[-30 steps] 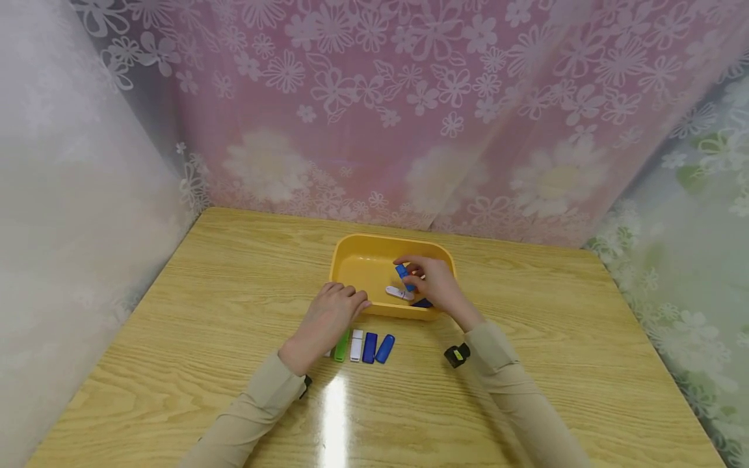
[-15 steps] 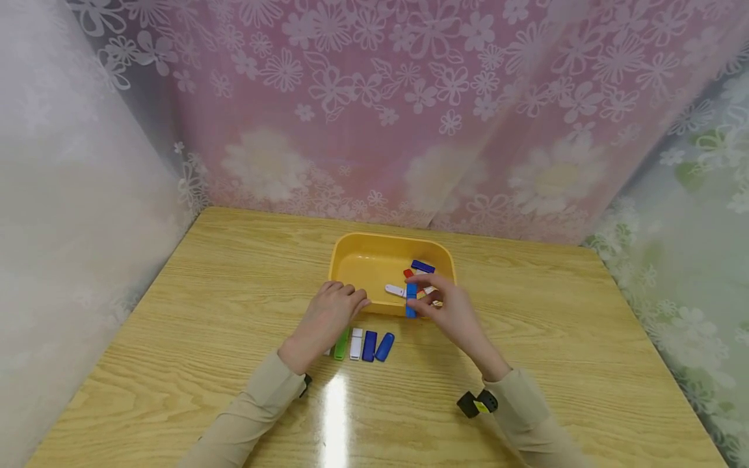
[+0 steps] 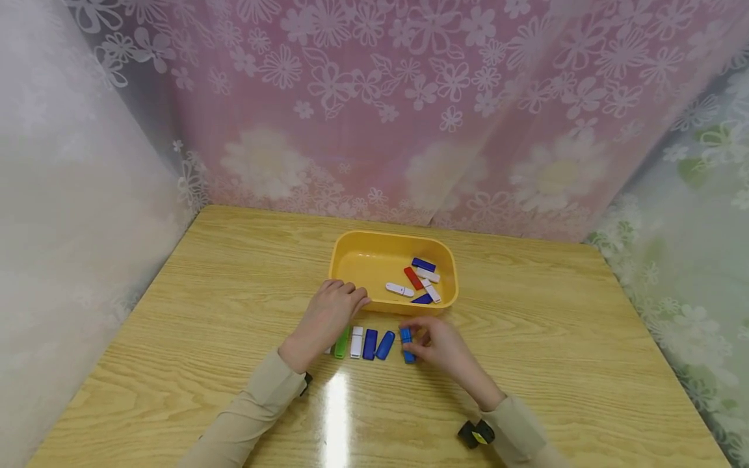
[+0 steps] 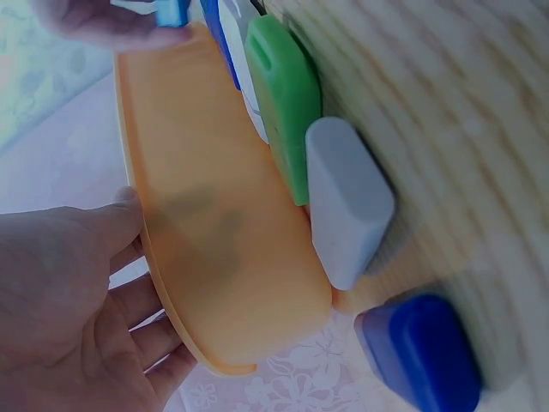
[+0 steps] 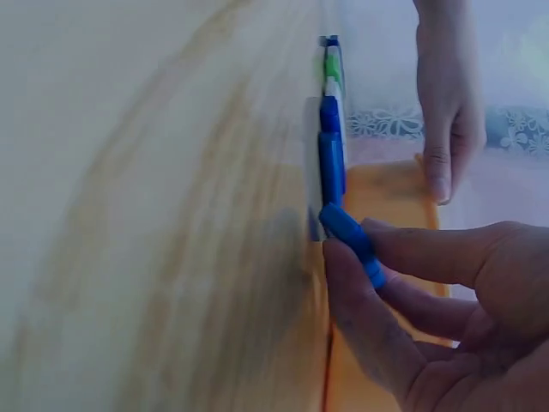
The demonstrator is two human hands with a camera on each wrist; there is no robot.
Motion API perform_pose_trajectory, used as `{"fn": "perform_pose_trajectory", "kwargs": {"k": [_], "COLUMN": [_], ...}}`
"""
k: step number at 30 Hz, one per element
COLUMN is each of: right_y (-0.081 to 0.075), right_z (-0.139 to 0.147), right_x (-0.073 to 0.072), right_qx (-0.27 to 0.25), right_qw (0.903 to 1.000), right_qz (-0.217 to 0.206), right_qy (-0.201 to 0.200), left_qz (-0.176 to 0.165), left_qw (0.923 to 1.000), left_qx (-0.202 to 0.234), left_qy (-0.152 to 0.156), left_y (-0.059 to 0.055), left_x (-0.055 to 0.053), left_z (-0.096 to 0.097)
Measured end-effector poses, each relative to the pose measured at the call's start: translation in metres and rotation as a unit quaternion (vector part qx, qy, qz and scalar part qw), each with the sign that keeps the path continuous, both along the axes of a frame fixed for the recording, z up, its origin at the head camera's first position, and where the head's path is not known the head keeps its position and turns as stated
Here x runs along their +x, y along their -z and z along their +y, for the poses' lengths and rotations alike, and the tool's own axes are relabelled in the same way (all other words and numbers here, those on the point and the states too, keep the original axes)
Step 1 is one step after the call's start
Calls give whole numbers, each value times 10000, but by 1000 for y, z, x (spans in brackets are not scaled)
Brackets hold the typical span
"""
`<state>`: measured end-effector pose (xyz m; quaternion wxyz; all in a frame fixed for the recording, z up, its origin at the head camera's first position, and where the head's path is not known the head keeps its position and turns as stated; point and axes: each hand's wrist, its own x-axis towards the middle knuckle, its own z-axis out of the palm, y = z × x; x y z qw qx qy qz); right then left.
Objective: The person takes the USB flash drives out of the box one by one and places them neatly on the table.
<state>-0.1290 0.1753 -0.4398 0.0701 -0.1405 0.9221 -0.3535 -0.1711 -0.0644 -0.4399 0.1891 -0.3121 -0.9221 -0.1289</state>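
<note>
My right hand (image 3: 439, 344) pinches a light blue USB flash drive (image 3: 407, 346) between thumb and fingers, at the right end of a row on the table. In the right wrist view the drive (image 5: 352, 244) is tilted between the fingertips. The row holds a blue drive (image 3: 385, 345), a dark blue one (image 3: 369, 344), a white one (image 3: 356, 342) and a green one (image 3: 342, 343). Beyond it, the left wrist view shows a grey-white drive (image 4: 347, 202) and another blue one (image 4: 420, 352). My left hand (image 3: 328, 315) grips the near rim of the yellow plastic bin (image 3: 374, 241).
Inside the bin's right half lie a red drive (image 3: 413, 278), a white drive (image 3: 400, 290) and several others, white and dark blue. The wooden table (image 3: 556, 325) meets a pink flowered curtain (image 3: 374, 130) at its back edge.
My right hand has lifted the light blue flash drive out of the bin, over its near rim, and brought it down toward the table beside the row. The left hand stays at the rim.
</note>
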Motion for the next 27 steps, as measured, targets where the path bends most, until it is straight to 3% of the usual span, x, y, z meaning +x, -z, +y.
{"fn": "perform_pose_trajectory", "kwargs": {"k": [7, 20, 27], "right_y": [6, 7, 4], "right_z": [-8, -15, -22], "right_x": [-2, 0, -2], "right_qx": [577, 660, 1018], "right_qw": [9980, 9974, 9943], "right_qz": [-22, 248, 209], "right_qy": [249, 172, 222], "left_qz": [2, -81, -23], "left_qw": [10000, 9999, 10000], "left_qx": [-22, -75, -16], "left_qy": [8, -28, -8], "left_y": [-1, -2, -2], "left_x": [1, 1, 1], "left_z": [0, 0, 0]}}
